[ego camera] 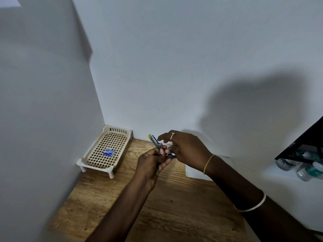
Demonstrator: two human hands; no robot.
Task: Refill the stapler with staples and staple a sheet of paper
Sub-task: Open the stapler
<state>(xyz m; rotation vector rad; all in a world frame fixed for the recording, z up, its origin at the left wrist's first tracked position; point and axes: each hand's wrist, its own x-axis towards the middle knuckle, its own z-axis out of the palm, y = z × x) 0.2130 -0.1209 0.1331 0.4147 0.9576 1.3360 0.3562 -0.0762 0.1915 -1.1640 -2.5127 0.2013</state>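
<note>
A small metal stapler [154, 140] with a yellow-green tip is held up above the wooden table [174, 206], near the back wall. My left hand [152, 163] grips its lower end, and the stapler's long part sticks up and to the left. My right hand [185, 149] is at the stapler's base, thumb and fingers pinched on a small metal piece [170, 155]; its index finger is stretched toward the stapler. A white sheet of paper [195, 172] lies on the table under my right wrist. A small blue staple box [108, 152] rests in the beige tray [97, 154].
The beige lattice tray stands on short legs in the back left corner, against white walls. At the right edge are a black object [304, 144] and several plastic water bottles [304, 166].
</note>
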